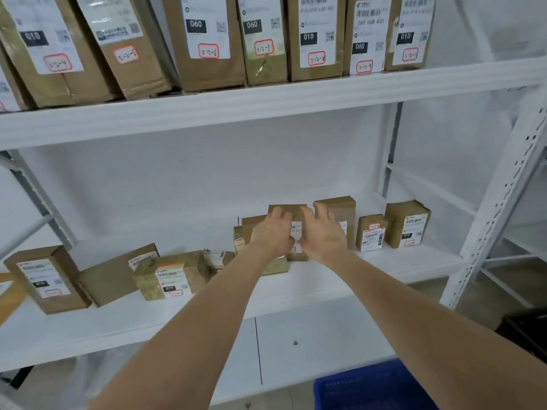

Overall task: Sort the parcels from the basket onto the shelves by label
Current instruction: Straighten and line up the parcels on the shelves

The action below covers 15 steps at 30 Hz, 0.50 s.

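Parcel (297,229) stands upright mid lower shelf (420,261). Left hand (272,235) curls over its top edge, right hand (323,236) lies flat-fingered against its side. Suggest squaring it up, label facing the shelf front, clear of the tall box (342,213), then releasing.

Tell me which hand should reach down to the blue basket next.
Probably the right hand: the blue basket sits below the right arm; the left hand, gripping the parcel, would cross over.
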Available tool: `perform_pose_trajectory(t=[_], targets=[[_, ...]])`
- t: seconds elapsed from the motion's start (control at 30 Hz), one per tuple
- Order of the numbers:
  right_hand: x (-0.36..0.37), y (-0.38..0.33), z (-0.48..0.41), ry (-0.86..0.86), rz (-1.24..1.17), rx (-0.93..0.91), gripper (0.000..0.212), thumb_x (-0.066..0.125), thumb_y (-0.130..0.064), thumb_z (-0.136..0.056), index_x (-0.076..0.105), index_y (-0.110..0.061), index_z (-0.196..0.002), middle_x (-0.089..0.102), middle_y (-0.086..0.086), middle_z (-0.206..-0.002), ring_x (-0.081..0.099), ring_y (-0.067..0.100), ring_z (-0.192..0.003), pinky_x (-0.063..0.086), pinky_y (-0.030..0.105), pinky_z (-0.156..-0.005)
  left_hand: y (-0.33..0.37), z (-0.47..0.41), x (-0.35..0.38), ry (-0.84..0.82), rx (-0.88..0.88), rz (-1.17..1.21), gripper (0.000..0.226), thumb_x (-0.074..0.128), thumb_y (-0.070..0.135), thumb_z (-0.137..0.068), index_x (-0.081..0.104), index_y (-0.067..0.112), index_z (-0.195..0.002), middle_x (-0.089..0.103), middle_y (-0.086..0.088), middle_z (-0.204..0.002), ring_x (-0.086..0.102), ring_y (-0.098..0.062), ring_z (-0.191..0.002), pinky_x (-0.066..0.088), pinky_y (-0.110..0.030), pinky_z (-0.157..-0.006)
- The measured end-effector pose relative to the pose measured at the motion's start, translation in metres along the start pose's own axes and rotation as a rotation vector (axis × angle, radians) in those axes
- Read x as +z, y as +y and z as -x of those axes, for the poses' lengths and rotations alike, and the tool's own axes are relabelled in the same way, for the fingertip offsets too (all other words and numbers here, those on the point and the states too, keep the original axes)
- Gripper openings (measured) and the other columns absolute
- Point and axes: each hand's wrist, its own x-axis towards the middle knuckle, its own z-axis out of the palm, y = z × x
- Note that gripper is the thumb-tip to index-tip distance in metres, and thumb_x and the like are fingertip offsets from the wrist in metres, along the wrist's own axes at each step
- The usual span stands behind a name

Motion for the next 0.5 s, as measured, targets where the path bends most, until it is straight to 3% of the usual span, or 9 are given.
perform_pose_trajectory(t=[0.27, 0.5], targets=[[0.006, 0.089, -0.032, -0.056, 0.045, 0.020, 0.073, 0.064, -0.018, -0.083, 0.025, -0.021, -0.145, 0.023, 0.009, -0.148, 0.025, 0.028, -0.138, 0.033, 0.038, -0.107, 0.072, -0.052, 0.030, -0.040, -0.002, 0.086, 0.059, 0.056, 0.016, -0.089, 0.032, 0.013, -0.142, 0.031, -0.010, -0.139, 0.043, -0.029, -0.125, 0.046, -0.040, -0.092], [0.026, 0.145, -0.062, -0.133, 0.031, 0.130, 0.076, 0.064, -0.019, -0.085, 0.019, -0.016, -0.146, 0.021, 0.009, -0.151, 0.015, 0.029, -0.143, 0.025, 0.039, -0.114, 0.104, -0.112, 0.058, -0.061, 0.059, 0.093, 0.064, 0.058, 0.011, -0.086, 0.030, 0.019, -0.142, 0.031, -0.005, -0.139, 0.042, -0.024, -0.124, 0.050, -0.037, -0.083]])
